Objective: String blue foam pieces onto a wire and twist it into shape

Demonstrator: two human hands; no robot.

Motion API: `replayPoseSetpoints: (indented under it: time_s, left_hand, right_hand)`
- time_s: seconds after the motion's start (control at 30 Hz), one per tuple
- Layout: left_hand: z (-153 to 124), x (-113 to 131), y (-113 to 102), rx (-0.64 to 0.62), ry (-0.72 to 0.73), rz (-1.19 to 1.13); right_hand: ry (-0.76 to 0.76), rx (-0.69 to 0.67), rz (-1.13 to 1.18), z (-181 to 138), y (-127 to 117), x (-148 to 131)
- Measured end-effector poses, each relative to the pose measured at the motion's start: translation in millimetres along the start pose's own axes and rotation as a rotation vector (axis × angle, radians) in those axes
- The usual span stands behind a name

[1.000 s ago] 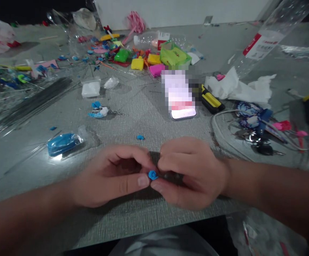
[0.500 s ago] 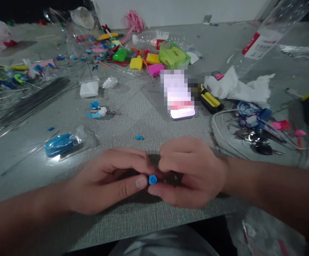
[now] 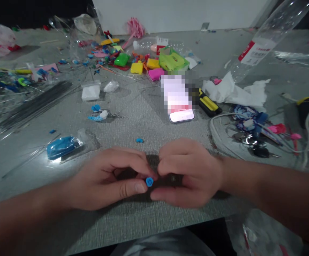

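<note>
A tiny blue clay rose (image 3: 149, 182) sits at the fingertips of my left hand (image 3: 111, 177), pinched between thumb and forefinger. Close on its right is my right hand (image 3: 188, 174), fingers curled, with a gap between its thumb and forefinger and nothing visible in that gap. The right thumb tip lies just below the rose, apart from it. A small blue clay piece (image 3: 139, 140) rests on the table beyond the hands. To the left lies a wrapped pack of blue clay (image 3: 63, 147).
Ahead lie a lit phone (image 3: 181, 115), a yellow and black cutter (image 3: 209, 103) and crumpled tissue (image 3: 236, 89). Keys (image 3: 255, 142) and a cable are at right. Thin wires (image 3: 31, 103) spread at left. Several colourful clay packs and a plastic bottle (image 3: 154, 45) stretch along the back.
The right thumb and forefinger have parted and drawn off the blue rose. The rose has shifted slightly left, staying in my left fingertips. The view has tilted a little.
</note>
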State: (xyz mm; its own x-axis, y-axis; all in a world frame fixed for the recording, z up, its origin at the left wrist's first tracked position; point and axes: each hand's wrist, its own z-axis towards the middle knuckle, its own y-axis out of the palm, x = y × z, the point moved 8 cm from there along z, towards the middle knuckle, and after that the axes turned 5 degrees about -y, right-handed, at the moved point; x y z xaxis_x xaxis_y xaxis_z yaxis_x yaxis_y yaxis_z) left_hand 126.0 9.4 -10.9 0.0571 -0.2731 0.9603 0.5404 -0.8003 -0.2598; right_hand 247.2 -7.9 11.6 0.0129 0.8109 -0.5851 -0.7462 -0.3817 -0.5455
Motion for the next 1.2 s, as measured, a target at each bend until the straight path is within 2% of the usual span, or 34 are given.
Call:
replayPoseSetpoints:
  time_s: [0.07,0.13,0.2,0.27,0.33,0.47,0.6,0.77,0.83,0.97,1.13,1.2]
  left_hand:
    - [2,-2,-5,0.025,0.002,0.145]
    - [4,-7,-8,0.053,-0.009,0.367]
    - [4,-11,-6,0.072,0.045,0.579]
    - [3,-19,2,0.016,0.073,0.727]
    - [3,-23,7,-0.012,0.082,0.797]
    - [4,-20,6,-0.031,0.044,0.808]
    - [6,-17,0,-0.002,-0.007,0.851]
    - [7,-22,-26,0.234,-0.129,1.047]
    - [7,-26,-32,0.271,-0.16,1.08]
    - [9,-26,-33,0.264,-0.141,1.057]
    - [4,-10,-32,0.426,-0.084,0.938]
    - [1,-5,-29,0.454,-0.06,0.918]
  right_hand:
    - [0.038,-0.008,0.055,1,-6,4]
    - [0.144,0.044,0.047,1,-17,14]
    - [0.283,0.13,0.018,-2,-27,28]
    - [0.339,0.203,-0.024,-4,-33,35]
    - [0.35,0.2,-0.101,-4,-31,38]
    - [0.401,0.135,-0.211,-4,-24,46]
    - [0.481,0.147,-0.239,-8,-25,56]
    - [0.518,0.123,-0.232,-10,-21,62]
    - [0.521,0.116,-0.206,-11,-19,63]
    - [0.506,0.114,-0.181,-10,-17,63]
    - [0.506,0.089,-0.175,-8,-14,60]
    - [0.472,0.073,-0.161,-6,-12,57]
